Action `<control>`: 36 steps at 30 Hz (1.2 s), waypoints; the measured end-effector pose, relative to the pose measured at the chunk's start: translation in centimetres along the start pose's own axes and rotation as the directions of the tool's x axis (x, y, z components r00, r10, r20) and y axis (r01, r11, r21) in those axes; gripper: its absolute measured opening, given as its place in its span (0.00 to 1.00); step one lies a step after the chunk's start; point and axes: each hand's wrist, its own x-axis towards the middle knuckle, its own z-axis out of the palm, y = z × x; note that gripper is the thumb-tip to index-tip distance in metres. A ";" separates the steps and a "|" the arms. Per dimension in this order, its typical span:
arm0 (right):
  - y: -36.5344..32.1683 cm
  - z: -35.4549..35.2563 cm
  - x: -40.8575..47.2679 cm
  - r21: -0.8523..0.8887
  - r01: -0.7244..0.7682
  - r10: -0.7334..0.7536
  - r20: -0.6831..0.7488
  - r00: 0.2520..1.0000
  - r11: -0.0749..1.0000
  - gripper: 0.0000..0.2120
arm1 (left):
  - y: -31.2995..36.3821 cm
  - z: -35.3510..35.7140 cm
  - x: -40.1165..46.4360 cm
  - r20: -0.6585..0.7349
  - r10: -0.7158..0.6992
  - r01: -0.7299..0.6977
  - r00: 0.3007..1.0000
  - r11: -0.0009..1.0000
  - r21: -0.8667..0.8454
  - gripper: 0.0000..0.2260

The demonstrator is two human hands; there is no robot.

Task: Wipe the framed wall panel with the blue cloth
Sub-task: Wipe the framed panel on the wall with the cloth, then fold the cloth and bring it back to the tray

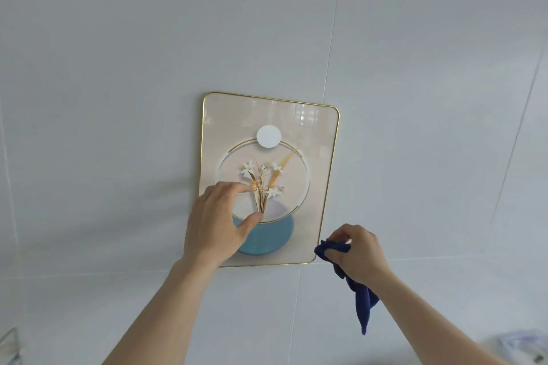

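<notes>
Blue cloth [360,296] is bunched in the right hand [357,255], fingers clenched around a wad of it while a long tail hangs down below the wrist. That hand sits just off the lower right corner of the framed wall panel [299,127], the wad touching or nearly touching the gold frame; which of the two I cannot tell. The left hand [215,222] lies over the lower left part of the panel, holding nothing, fingers spread loosely with the fingertips [240,187] close to the painted flowers [261,184] and the thumb near the blue vase shape [267,238]. It looks to be steadying the panel against the white tiled wall [415,68], though actual contact is hard to confirm.

By my reading, wiping of the glossy face is only about to start or is between strokes, since the cloth is off to the side of the glass and not on it. The next move would call for bringing the wad up and to the left of where the right hand now is, flattening it against the surface, and sweeping across while the left hand braces, then shifts clear so its covered patch can be reached too.
</notes>
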 end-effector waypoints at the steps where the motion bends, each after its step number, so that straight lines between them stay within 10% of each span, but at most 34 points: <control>1: -0.2 -0.3 -0.3 0.065 -0.024 0.023 0.021 1.000 0.998 0.09 | 0.8 0.3 -0.5 0.081 0.007 -0.005 0.997 0.999 -0.033 0.25; 8: -2.0 -2.1 -2.6 0.407 -0.185 0.076 0.271 0.959 0.895 0.18 | 4.9 2.5 -3.8 0.569 0.070 0.080 0.819 0.969 -0.234 0.27; 17: -0.6 -3.3 -4.7 0.649 -0.315 -0.161 0.565 0.810 0.693 0.20 | 7.6 3.1 -4.5 0.514 -0.029 0.181 0.857 0.952 -0.246 0.08; 36: 12.2 -6.5 -2.1 0.321 -0.127 -0.038 0.462 0.886 0.939 0.06 | 10.1 10.1 -5.8 0.740 -0.192 0.319 0.645 0.947 -0.032 0.17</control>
